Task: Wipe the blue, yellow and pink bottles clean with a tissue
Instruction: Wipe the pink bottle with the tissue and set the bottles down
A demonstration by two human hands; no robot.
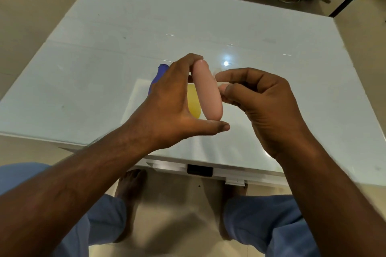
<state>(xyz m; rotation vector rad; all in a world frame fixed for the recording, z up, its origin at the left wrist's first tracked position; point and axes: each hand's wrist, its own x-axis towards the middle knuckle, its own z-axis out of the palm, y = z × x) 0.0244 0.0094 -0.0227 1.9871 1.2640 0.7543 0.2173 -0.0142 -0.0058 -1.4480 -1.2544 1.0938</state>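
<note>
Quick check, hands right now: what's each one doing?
Left hand: holds the pink bottle end to end, fingertips on top, thumb underneath.
Right hand: fingers pinched against the bottle's side; tissue not clearly visible.

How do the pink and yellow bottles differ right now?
The pink bottle is lifted, pinched end to end by the left hand; the yellow bottle lies on the table. Pink shows fully; yellow is mostly hidden behind it. Both look smooth and rounded.
</note>
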